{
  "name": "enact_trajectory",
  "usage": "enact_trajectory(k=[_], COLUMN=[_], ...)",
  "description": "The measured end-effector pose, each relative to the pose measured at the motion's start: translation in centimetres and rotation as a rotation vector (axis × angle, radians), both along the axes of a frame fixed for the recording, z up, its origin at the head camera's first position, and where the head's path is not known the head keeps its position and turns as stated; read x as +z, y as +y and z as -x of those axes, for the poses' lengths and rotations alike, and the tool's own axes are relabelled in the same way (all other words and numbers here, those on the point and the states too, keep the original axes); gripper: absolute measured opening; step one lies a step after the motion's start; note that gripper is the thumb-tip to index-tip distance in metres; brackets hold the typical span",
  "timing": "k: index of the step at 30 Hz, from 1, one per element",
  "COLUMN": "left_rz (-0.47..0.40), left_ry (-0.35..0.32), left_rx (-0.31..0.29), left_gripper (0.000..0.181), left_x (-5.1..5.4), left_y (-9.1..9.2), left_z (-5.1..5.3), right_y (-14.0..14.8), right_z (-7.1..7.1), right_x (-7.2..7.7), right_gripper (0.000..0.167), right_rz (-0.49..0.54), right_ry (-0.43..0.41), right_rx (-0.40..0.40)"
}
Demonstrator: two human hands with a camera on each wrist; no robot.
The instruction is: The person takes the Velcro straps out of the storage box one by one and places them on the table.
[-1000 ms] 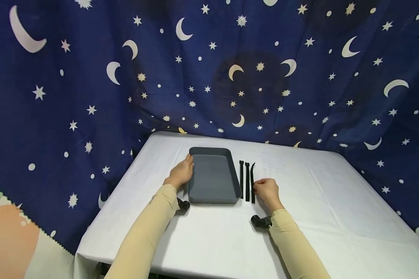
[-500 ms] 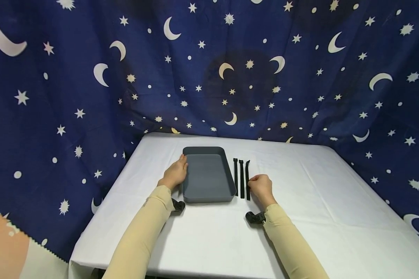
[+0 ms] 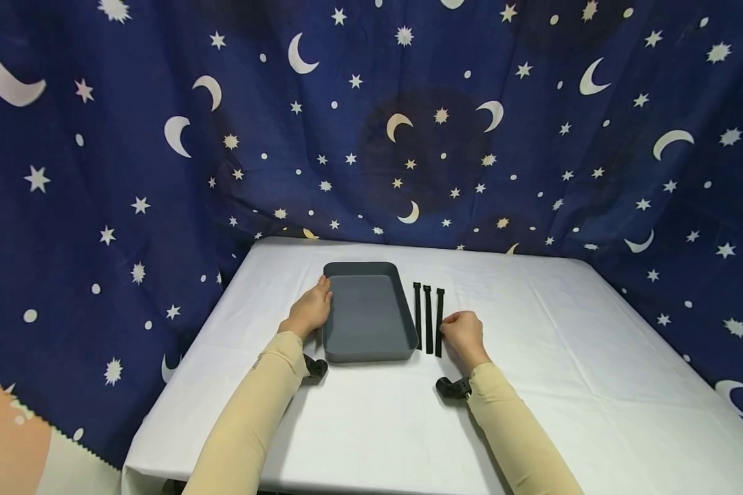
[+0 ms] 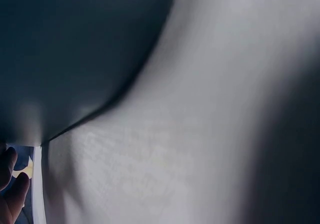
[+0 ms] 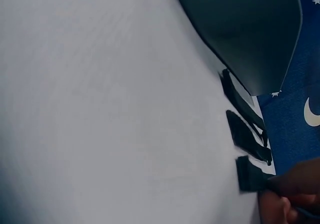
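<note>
A shallow grey rectangular tray (image 3: pixel 371 356) lies on the white table. My left hand (image 3: pixel 309 309) rests against its left wall, fingers at the rim; in the left wrist view only some fingers (image 4: pixel 15 194) show beside the dark wall. Right of the tray are three flat black cable straps, side by side: a left strap (image 3: pixel 417 309), a middle strap (image 3: pixel 428 320) and a right strap (image 3: pixel 439 309). My right hand (image 3: pixel 466 335) pinches the right strap along its lower half between thumb and finger. In the right wrist view that strap's near end (image 5: pixel 247 176) sticks out from the fingertips.
The white cloth-covered table (image 3: pixel 532 385) extends to both sides and in front of the tray. Behind it hangs a dark blue curtain (image 3: pixel 359 137) with moons and stars. Each wrist wears a small black camera, such as the right wrist camera (image 3: pixel 452 388).
The right strap's far end, earlier bent to the right, now lies straight with its wider head showing. The head view has turned slightly right. Both hands keep nearly the same places.
</note>
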State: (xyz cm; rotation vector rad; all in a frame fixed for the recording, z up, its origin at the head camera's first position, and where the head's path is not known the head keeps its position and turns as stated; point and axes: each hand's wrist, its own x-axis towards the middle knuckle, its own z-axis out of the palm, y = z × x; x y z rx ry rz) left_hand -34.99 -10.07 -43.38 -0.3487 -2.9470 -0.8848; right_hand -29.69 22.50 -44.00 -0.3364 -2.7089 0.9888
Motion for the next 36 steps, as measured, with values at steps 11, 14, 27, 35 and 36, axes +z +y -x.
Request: enact_trajectory(k=[11, 14, 27, 35, 36], left_rz=[0.013, 0.014, 0.11, 0.216, 0.226], left_ry=[0.008, 0.006, 0.002, 0.057, 0.063], left_rx=[-0.004, -0.009, -0.023, -0.046, -0.051], left_gripper=[0.051, 0.051, 0.052, 0.052, 0.052], left_x=[0.2, 0.1, 0.2, 1.9, 2.3], left_y=[-0.1, -0.1, -0.6, -0.8, -0.7], left_z=[0.4, 0.5, 0.4, 1.0, 1.1], right_y=[0.3, 0.5, 2.2, 2.5, 2.6], right_z=[0.0, 0.1, -0.2, 0.8, 1.0], right_x=[0.3, 0.2, 1.5, 4.1, 4.4], right_gripper=[0.015, 0.017, 0.039, 0.045, 0.047], right_rz=[0.154, 0.159, 0.05, -0.031, -0.061], right_ry=[-0.04, -0.049, -0.015, 0.043, 0.052], right_rx=[0.018, 0.023, 0.068, 0.117, 0.123])
